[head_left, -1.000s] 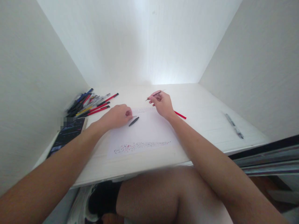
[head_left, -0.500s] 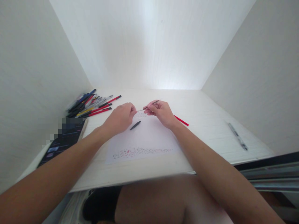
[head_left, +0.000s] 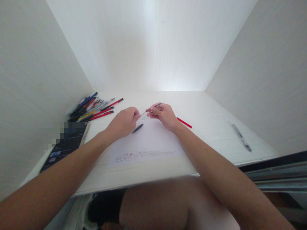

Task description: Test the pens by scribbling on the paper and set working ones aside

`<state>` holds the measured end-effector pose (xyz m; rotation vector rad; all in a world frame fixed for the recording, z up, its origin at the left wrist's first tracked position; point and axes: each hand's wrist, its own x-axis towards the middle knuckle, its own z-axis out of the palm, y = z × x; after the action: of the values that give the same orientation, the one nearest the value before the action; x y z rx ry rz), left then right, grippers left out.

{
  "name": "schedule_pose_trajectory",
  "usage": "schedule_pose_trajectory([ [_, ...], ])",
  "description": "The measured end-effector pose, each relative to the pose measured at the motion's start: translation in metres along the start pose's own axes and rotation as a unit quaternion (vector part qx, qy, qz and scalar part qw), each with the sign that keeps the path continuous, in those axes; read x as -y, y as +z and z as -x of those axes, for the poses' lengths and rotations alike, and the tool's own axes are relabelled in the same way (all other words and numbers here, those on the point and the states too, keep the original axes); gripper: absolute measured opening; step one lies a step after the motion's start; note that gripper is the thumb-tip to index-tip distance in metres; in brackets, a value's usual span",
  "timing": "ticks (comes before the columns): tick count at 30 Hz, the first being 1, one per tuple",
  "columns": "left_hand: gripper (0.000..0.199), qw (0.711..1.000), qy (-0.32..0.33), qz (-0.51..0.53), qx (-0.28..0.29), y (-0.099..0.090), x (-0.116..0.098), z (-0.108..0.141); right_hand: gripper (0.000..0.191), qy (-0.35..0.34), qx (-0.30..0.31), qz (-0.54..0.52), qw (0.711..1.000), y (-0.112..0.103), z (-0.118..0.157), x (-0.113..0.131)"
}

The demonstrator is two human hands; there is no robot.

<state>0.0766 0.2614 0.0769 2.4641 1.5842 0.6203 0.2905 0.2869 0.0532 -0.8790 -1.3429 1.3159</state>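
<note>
My right hand pinches a thin dark pen refill between thumb and fingers, its tip slanting down toward my left hand. The fingertips of my left hand are pressed together close to that tip; a tiny thin piece shows there, too small to name. Both hands are over the top part of a white sheet of paper with small dark and red marks on it. On the sheet, just below my left hand, lies a short black pen part. A red pen barrel rests beside my right wrist.
A pile of pens in several colours lies at the back left. In front of it is a dark-screened device. A clear pen lies on the right of the white desk; pale walls enclose three sides.
Both hands keep nearly the same pose, with the refill still in my right hand. The whole view has shifted slightly; nothing on the desk has visibly moved.
</note>
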Motion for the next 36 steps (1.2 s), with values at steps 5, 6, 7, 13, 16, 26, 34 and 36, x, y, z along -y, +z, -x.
schedule_pose_trajectory([
  [5,0.023,1.000,0.002,-0.001,-0.003,-0.001,0.000,0.000,0.022,-0.009,-0.006,0.003,1.000,-0.002,0.000,0.000],
  [6,0.022,1.000,0.003,-0.001,-0.004,0.000,-0.001,0.000,0.022,-0.009,0.000,0.008,1.000,-0.002,0.000,-0.001],
  [7,0.022,1.000,0.005,-0.001,-0.004,0.000,-0.001,0.000,0.023,-0.011,0.008,0.016,1.000,-0.003,0.000,-0.001],
  [13,0.024,1.000,0.017,0.015,-0.004,0.002,-0.003,0.001,0.022,0.009,0.059,0.062,0.996,-0.003,0.001,-0.003],
  [16,0.026,0.999,0.024,0.045,0.001,0.004,-0.004,0.002,0.022,0.016,0.072,0.065,0.995,-0.005,0.001,-0.002],
  [26,0.024,0.985,-0.004,0.152,0.076,0.000,-0.008,0.000,0.032,0.022,0.110,0.043,0.993,-0.006,0.002,-0.005],
  [34,0.023,0.990,-0.020,0.131,0.038,-0.005,-0.008,0.000,0.027,0.014,0.037,-0.006,0.999,-0.006,0.001,0.001],
  [36,0.020,0.995,-0.022,0.088,0.044,-0.004,-0.005,0.001,0.023,0.008,0.019,-0.007,1.000,-0.006,0.001,0.004],
])
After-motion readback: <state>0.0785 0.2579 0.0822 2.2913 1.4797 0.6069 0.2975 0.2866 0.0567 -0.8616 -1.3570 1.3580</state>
